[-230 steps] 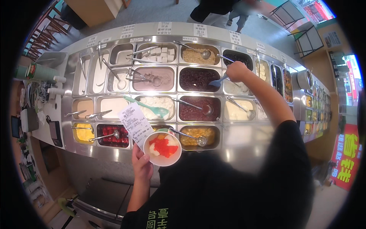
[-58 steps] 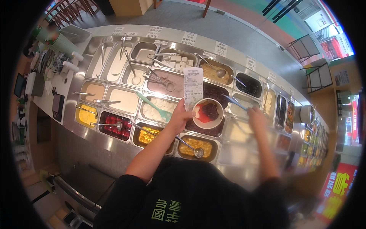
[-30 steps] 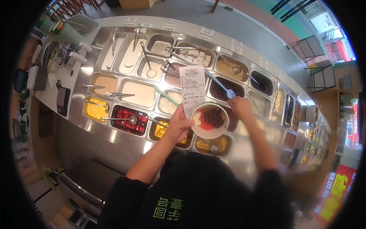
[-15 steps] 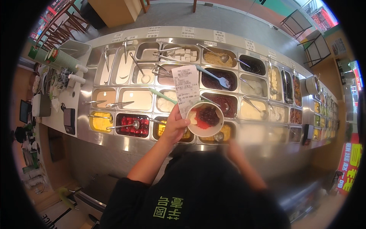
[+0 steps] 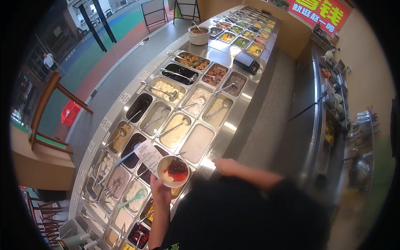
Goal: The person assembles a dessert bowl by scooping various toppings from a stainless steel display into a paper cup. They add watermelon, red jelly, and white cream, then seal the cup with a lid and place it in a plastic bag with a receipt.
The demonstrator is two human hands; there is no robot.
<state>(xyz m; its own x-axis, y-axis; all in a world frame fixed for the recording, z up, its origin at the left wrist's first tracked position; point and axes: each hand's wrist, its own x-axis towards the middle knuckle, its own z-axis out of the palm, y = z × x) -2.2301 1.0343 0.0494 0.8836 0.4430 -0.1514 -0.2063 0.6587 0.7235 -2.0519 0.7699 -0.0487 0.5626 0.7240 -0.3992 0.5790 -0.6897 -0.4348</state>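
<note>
My left hand (image 5: pixel 160 192) is closed around a white paper bowl (image 5: pixel 171 183) and pinches a printed receipt (image 5: pixel 147 156) against its side. Dark red beans (image 5: pixel 178 167), bright red pieces (image 5: pixel 179 177) and some pale yellow food lie in the bowl. It is held above the metal trays of toppings. My right hand (image 5: pixel 227 167), blurred, hovers by the steel counter edge, apart from the bowl, near a tray of whitish liquid (image 5: pixel 198 143). Its fingers are too smeared to read. A tray of cream-coloured food with a ladle (image 5: pixel 183 122) lies farther along.
Several topping trays with spoons run along the counter. A black scale (image 5: pixel 246 62) sits near its right edge, across from a white pot (image 5: pixel 199 36) with a ladle. Green-handled spatula (image 5: pixel 140 194) rests in a tray at left. A dark-fronted unit (image 5: pixel 303 98) stands across the aisle.
My view has swung right along the counter. My left hand still holds the bowl and receipt, now over trays farther right. My right hand remains empty-looking and blurred near the counter edge.
</note>
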